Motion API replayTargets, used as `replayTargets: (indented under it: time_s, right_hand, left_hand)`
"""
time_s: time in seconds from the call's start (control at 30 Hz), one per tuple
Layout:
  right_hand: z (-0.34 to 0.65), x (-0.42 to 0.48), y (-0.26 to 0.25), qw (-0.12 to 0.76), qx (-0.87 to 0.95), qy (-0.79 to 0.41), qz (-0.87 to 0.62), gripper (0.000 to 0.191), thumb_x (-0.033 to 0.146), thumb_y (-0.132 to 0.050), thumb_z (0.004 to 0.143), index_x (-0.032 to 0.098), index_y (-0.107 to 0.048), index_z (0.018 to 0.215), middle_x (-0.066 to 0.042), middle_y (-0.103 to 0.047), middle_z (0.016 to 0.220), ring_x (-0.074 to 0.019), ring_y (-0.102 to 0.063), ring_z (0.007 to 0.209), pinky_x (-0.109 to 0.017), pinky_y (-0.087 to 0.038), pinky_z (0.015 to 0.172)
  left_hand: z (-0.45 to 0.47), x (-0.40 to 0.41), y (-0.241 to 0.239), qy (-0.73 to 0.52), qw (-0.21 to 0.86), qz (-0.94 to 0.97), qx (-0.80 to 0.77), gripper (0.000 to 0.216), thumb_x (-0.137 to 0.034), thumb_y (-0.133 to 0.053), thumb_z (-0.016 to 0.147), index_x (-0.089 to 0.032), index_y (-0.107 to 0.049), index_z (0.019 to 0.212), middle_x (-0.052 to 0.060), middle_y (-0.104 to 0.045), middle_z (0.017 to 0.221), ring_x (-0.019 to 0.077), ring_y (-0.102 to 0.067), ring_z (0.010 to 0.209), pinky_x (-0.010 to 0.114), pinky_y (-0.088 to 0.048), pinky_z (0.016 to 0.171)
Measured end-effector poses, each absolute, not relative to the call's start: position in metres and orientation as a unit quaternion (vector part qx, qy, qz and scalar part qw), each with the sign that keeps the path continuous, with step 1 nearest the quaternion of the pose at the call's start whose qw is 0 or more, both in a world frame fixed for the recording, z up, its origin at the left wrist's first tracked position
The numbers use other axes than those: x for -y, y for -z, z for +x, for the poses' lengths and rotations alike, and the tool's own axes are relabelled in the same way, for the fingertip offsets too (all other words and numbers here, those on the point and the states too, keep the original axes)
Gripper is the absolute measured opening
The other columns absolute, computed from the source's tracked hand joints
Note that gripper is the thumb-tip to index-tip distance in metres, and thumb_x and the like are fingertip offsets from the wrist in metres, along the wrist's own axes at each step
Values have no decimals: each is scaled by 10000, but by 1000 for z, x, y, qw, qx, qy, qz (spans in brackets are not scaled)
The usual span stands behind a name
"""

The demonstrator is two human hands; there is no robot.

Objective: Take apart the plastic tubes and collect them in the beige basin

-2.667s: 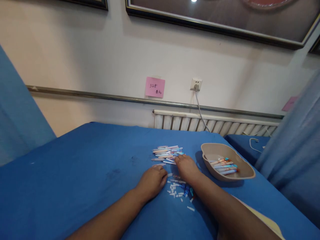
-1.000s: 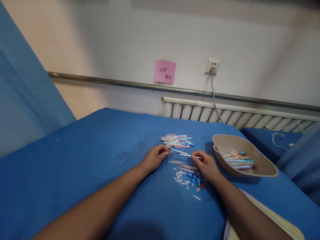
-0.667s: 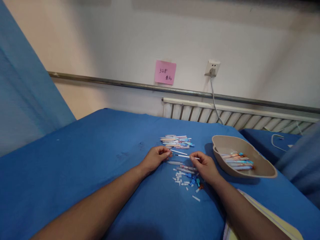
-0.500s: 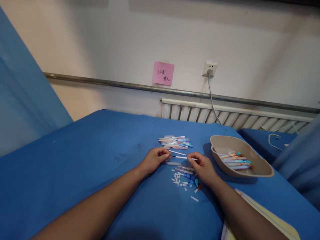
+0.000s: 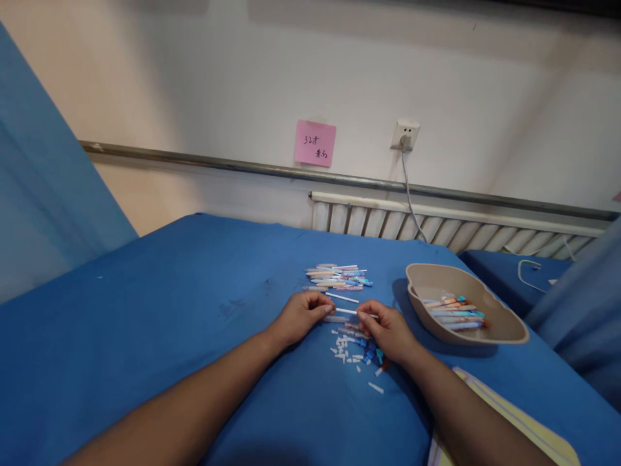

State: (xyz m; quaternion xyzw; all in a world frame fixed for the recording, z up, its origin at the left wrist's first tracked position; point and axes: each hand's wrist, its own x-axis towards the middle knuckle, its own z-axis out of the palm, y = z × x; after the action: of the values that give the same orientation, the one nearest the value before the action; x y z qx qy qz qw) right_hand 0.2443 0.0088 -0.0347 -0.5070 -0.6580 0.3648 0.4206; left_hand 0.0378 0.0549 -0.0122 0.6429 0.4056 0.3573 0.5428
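Observation:
A thin white pen refill (image 5: 346, 311) lies level between my hands, above the blue cloth. My right hand (image 5: 385, 327) pinches it near its right end, which pokes out past the fingers. At the refill's left tip, the thumb and forefinger of my left hand (image 5: 303, 316) are pressed together; whatever they grip is too small to see. Another white refill (image 5: 342, 298) rests just behind. Clear pen barrels (image 5: 353, 332) lie under and in front of my right hand. Close by are small white parts (image 5: 342, 346) and blue pen parts (image 5: 371, 353).
Behind my hands is a pile of pens and pen parts (image 5: 334, 277). A beige tray (image 5: 504, 330) at the right holds several coloured pens (image 5: 456, 314). A yellow striped item (image 5: 524, 421) lies under my right forearm. Beyond the blue-covered table (image 5: 169, 285) stands a radiator (image 5: 378, 217).
My right hand has moved slightly left and down, closer to my left hand. The refill has come down a little, and its dark tip is now at the left fingertips.

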Motion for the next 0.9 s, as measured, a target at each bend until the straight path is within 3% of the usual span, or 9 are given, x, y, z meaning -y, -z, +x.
replayTargets:
  time_s: [0.23, 0.43, 0.5, 0.67, 0.73, 0.8, 0.9]
  right_hand:
    - [239, -3, 26, 392, 709, -333, -483, 198, 345, -468, 850, 214, -616, 835, 18, -608, 615, -118, -545, 544, -219, -416, 535]
    - [238, -8, 30, 464, 621, -442, -452, 232, 418, -509, 823, 193, -567, 813, 22, -572, 628, -98, -505, 520, -211, -405, 508]
    - [239, -11, 31, 489, 589, -465, -444, 248, 438, -538, 801, 191, -560, 820, 24, -571, 626, -92, -487, 498, -207, -385, 484]
    - [241, -15, 30, 529, 542, -479, -445, 274, 459, -583, 765, 192, -563, 820, 31, -565, 614, -89, -477, 484, -209, -372, 478]
    - [241, -15, 29, 534, 534, -479, -449, 285, 469, -592, 755, 190, -564, 810, 30, -562, 610, -89, -475, 479, -211, -370, 477]
    - [241, -14, 27, 539, 528, -476, -451, 292, 474, -595, 751, 188, -566, 803, 28, -559, 609, -90, -473, 479, -215, -372, 483]
    - [241, -13, 22, 553, 520, -469, -452, 299, 479, -592, 752, 186, -574, 807, 22, -559, 617, -93, -474, 493, -219, -377, 499]
  left_hand:
    - [40, -48, 5, -359, 524, 659, -402, 149, -270, -674, 675, -137, -652, 736, -16, -599, 646, 115, -517, 602, 215, -391, 580]
    - [40, -49, 4, -357, 540, 671, -363, 467, -276, -669, 700, -137, -516, 1119, -24, -585, 695, 109, -534, 612, 228, -416, 611]
    - [37, -49, 5, -341, 490, 710, -374, 450, -275, -641, 728, -148, -504, 1138, 4, -611, 761, 133, -554, 668, 253, -434, 643]
    - [30, -47, 3, -225, 231, 877, -356, 203, -266, -621, 764, -206, -632, 957, 50, -646, 940, 214, -546, 893, 332, -399, 811]
    - [31, -47, 3, -205, 208, 891, -347, 165, -283, -588, 797, -203, -645, 929, 50, -649, 916, 221, -545, 901, 344, -386, 835]
    - [33, -47, 3, -227, 268, 858, -374, 197, -311, -567, 814, -192, -641, 951, 42, -643, 877, 204, -556, 848, 326, -407, 795]
    - [36, -50, -1, -280, 502, 706, -413, 275, -346, -584, 805, -162, -620, 1006, 6, -605, 728, 137, -548, 645, 251, -433, 621]
